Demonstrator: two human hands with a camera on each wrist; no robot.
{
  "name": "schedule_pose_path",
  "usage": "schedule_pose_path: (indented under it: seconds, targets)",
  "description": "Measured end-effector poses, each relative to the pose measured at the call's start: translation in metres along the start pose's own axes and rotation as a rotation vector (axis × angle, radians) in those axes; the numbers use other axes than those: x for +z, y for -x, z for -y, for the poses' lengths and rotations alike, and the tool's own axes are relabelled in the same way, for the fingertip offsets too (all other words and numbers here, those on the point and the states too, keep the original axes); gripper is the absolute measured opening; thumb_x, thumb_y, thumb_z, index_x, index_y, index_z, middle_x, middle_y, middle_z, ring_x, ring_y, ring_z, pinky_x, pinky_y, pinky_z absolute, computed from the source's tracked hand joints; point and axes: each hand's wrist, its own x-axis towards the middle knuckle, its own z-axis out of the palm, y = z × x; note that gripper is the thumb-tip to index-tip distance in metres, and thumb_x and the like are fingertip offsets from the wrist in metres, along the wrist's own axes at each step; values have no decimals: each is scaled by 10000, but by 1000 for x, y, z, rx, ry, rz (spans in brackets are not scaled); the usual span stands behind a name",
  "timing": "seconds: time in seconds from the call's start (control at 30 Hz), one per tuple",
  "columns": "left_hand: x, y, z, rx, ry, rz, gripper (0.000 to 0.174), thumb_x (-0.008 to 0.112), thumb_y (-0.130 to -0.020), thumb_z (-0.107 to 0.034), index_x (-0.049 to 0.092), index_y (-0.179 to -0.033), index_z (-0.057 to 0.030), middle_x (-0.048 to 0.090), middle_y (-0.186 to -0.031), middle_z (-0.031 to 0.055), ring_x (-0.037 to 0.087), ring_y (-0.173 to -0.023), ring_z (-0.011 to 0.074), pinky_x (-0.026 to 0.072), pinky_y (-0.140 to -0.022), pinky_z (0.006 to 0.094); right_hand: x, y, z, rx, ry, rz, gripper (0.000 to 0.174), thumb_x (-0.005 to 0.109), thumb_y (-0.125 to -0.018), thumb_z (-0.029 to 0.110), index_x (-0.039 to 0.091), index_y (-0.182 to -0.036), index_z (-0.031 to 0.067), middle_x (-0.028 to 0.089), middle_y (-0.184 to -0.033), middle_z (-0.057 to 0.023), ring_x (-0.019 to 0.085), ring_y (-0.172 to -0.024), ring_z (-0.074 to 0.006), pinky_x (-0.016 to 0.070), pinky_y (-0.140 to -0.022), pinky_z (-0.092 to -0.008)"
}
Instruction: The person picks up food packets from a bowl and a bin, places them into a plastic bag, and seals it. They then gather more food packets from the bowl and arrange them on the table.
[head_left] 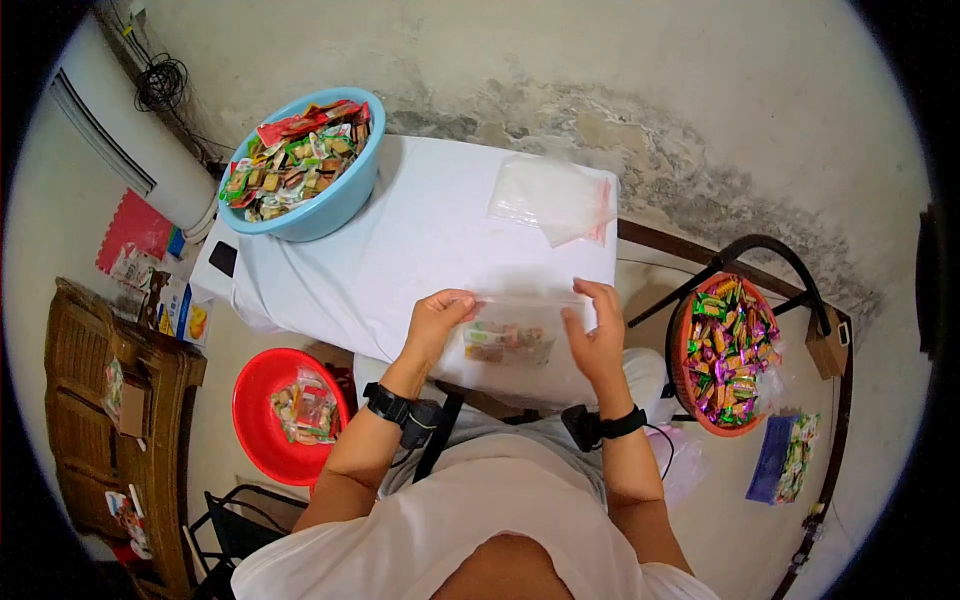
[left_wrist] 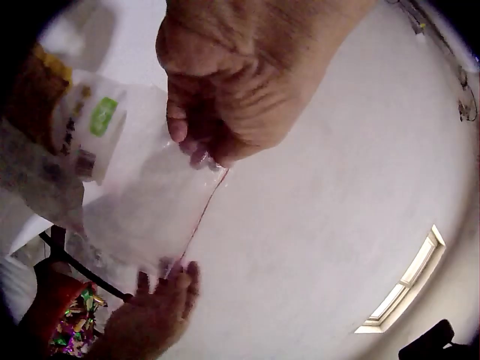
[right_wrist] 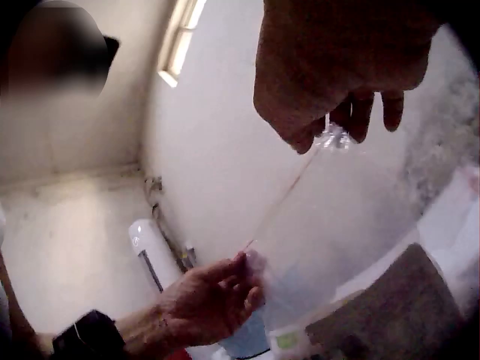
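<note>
A clear plastic bag (head_left: 510, 345) with several small wrapped snacks (head_left: 505, 340) in its lower part is held over the near edge of the white table. The left hand (head_left: 437, 322) pinches one top corner of the bag. At the opposite top corner, the right hand (head_left: 597, 335) pinches the plastic between thumb and fingers. Between the hands the bag's top edge, with a thin reddish line, is stretched taut, as both wrist views show. In the left wrist view a green label shows on a pack (left_wrist: 101, 116) inside the bag.
On the white table (head_left: 430, 220) stand a blue basin (head_left: 345, 205) of wrapped snacks, a stack of clear bags (head_left: 550, 195) and a phone (head_left: 223, 259). A red basin (head_left: 260, 440) is at lower left; an orange basket (head_left: 683, 350) of candies stands right.
</note>
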Motion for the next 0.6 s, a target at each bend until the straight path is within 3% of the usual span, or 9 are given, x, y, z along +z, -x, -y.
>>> schedule_pose_path:
  seconds: [0.03, 0.1, 0.13, 0.23, 0.3, 0.33, 0.4, 0.6]
  targets:
    - [3, 3, -1, 17, -20, -6, 141, 606, -841, -120, 634, -898, 5, 651, -868, 74, 597, -759, 122, 492, -722, 246, 0, -7, 14, -1, 0, -1, 248, 621, -753, 61, 567, -995, 49, 573, -938, -80, 546, -864, -213, 423, -794, -304]
    - [5, 8, 0, 30, -43, -6, 140, 602, -843, -117, 631, -897, 9, 651, -868, 75, 596, -756, 121, 490, -721, 245, 6, -18, 37, -262, 126, 167, 371, 645, -722, 141, 557, -1075, 72, 545, -1016, -126, 519, -930, -291, 385, -865, -368]
    - [6, 10, 2, 51, -83, -15, 141, 598, -845, -114, 631, -903, 10, 651, -865, 72, 591, -754, 117, 485, -716, 242, 15, -20, 41, -258, 128, 162, 371, 645, -722, 141, 557, -1075, 72, 545, -1016, -126, 519, -930, -291, 385, -865, -368]
    - [6, 13, 6, 99, -109, -4, 148, 595, -843, -100, 629, -927, 18, 650, -865, 66, 582, -762, 102, 476, -715, 230, 39, -24, 36, -326, 247, 296, 302, 638, -735, 223, 601, -997, 78, 577, -914, -100, 544, -859, -265, 376, -832, -386]
    - [4, 14, 8, 124, -97, 10, 158, 595, -840, -91, 627, -945, 23, 648, -867, 62, 578, -772, 92, 472, -718, 221, 50, -27, 29, -214, 106, 548, 186, 622, -742, 245, 640, -838, 87, 594, -784, -68, 559, -785, -249, 389, -741, -396]
    - [4, 15, 8, 132, -98, 8, 156, 592, -842, -92, 628, -941, 24, 652, -865, 65, 579, -759, 97, 472, -707, 226, 52, -27, 27, -217, 102, 549, 186, 622, -742, 245, 640, -838, 87, 594, -784, -68, 559, -785, -249, 389, -741, -396]
    - [6, 18, 5, 140, -98, 8, 155, 589, -843, -93, 628, -937, 24, 655, -862, 68, 579, -745, 102, 472, -695, 231, 54, -28, 26, -212, 68, 504, 154, 626, -735, 234, 627, -692, 86, 591, -691, -47, 565, -722, -238, 389, -678, -400]
    - [14, 15, -2, 122, -178, 17, 137, 613, -822, -80, 651, -914, 14, 652, -820, 35, 557, -697, 63, 452, -648, 192, 50, -27, 22, -179, 57, 490, 152, 634, -731, 232, 637, -699, 82, 592, -684, -73, 567, -698, -262, 409, -646, -398]
